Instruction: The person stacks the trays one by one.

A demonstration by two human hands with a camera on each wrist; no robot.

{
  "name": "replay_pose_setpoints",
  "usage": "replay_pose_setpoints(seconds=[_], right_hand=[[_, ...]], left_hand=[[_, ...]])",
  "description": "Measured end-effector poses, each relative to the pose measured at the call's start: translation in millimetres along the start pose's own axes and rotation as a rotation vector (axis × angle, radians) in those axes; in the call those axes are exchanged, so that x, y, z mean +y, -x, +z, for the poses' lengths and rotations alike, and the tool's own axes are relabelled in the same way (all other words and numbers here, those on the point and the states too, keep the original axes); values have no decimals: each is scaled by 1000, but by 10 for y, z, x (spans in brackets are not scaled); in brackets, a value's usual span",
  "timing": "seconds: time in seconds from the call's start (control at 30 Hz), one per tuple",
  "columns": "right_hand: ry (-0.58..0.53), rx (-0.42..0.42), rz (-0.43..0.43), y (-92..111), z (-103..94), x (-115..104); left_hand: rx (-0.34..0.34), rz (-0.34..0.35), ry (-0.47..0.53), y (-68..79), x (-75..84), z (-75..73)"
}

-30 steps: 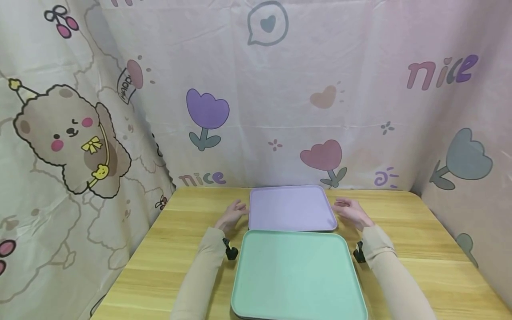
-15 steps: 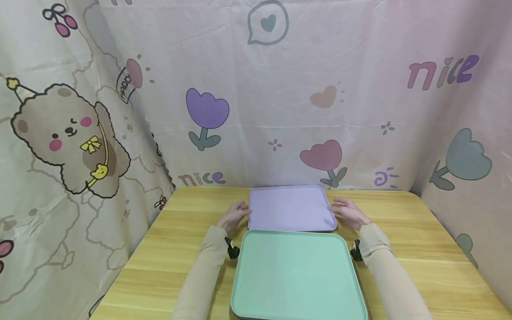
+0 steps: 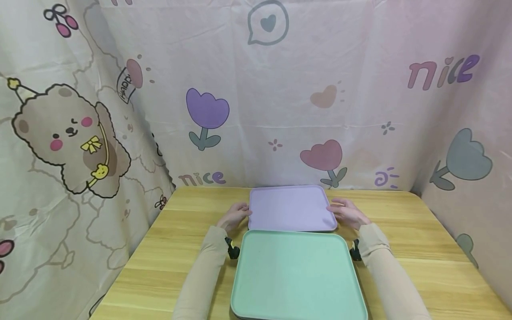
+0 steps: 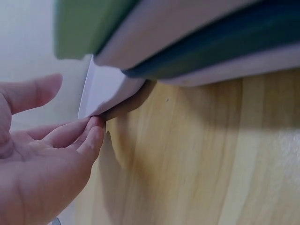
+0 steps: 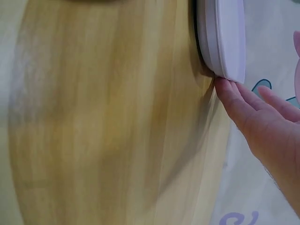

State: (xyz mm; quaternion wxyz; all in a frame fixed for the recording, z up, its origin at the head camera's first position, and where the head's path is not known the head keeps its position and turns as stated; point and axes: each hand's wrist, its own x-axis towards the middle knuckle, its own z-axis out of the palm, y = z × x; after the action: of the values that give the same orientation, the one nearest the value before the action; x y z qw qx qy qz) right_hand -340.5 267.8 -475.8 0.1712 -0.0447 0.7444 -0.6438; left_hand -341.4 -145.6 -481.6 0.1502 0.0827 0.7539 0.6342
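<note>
A lilac rectangular tray lies at the back of the wooden table. At its left side my left hand touches the edge with its fingertips; in the left wrist view the thumb stays raised, apart from the fingers. My right hand touches the opposite edge, its fingers fairly straight against the tray's side in the right wrist view. In front sits a larger mint-green tray. The left wrist view shows it topping a stack, with a pale layer, a dark teal layer and a whitish one below.
The wooden table extends on both sides of the trays. A patterned curtain hangs directly behind the table, and others close off the left and right. Black wrist cameras sit close to the mint tray's sides.
Both hands have moved inward from beside the lilac tray until their fingertips meet its left and right edges. Over the last half second they barely move; the trays stay in place.
</note>
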Motion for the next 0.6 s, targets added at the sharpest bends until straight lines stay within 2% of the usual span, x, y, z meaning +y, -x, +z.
replay_pose_setpoints(seconds=[0.33,0.5,0.6], right_hand=[[-18,-1,-2,35,48,-7],[-33,-10,-6,47,24,24],[-37,-1,-19,73,4,43]], left_hand=[[-75,20,42,27,-7,-4],[-78,37,58,64,-12,-4],[-54,26,76,67,-28,-5]])
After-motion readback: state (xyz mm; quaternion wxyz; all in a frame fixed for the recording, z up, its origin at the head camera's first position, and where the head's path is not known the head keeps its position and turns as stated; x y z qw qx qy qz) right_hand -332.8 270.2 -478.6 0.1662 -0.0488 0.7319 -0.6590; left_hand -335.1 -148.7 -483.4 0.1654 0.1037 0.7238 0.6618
